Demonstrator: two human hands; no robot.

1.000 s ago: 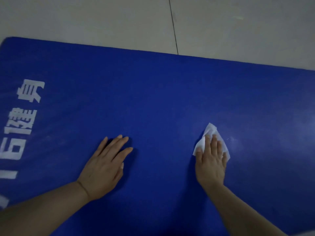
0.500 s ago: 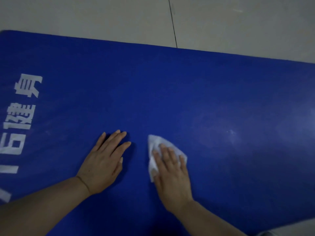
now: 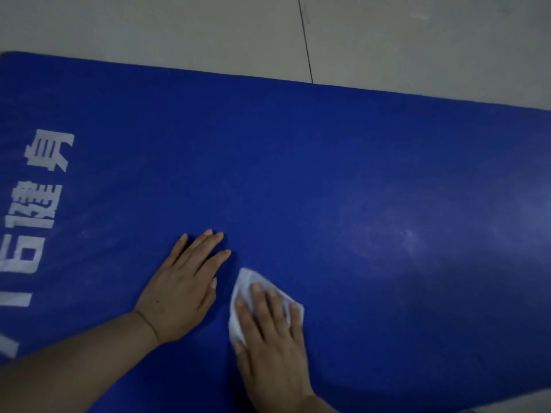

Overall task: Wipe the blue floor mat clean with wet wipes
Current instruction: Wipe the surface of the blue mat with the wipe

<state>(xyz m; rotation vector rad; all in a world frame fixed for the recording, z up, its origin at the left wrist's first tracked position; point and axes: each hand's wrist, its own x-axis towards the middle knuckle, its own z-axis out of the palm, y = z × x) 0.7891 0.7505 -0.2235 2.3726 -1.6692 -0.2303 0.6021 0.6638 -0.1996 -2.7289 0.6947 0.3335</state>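
A large blue floor mat [image 3: 298,174] with white printed characters at its left end fills most of the head view. My right hand [image 3: 268,332] lies flat with straight fingers on a white wet wipe [image 3: 243,286], pressing it onto the mat near the front edge. The wipe's corners stick out past my fingertips and thumb. My left hand [image 3: 182,284] rests flat on the mat just left of the wipe, fingers straight and together. A paler, streaky patch [image 3: 411,234] shows on the mat to the right.
Pale floor tiles [image 3: 208,31] with a dark joint line [image 3: 305,40] lie beyond the mat's far edge. A strip of floor shows at the bottom right corner.
My right hand has slid the wipe leftward across the mat, from the right of centre to right beside my left hand. My left hand has stayed in place.
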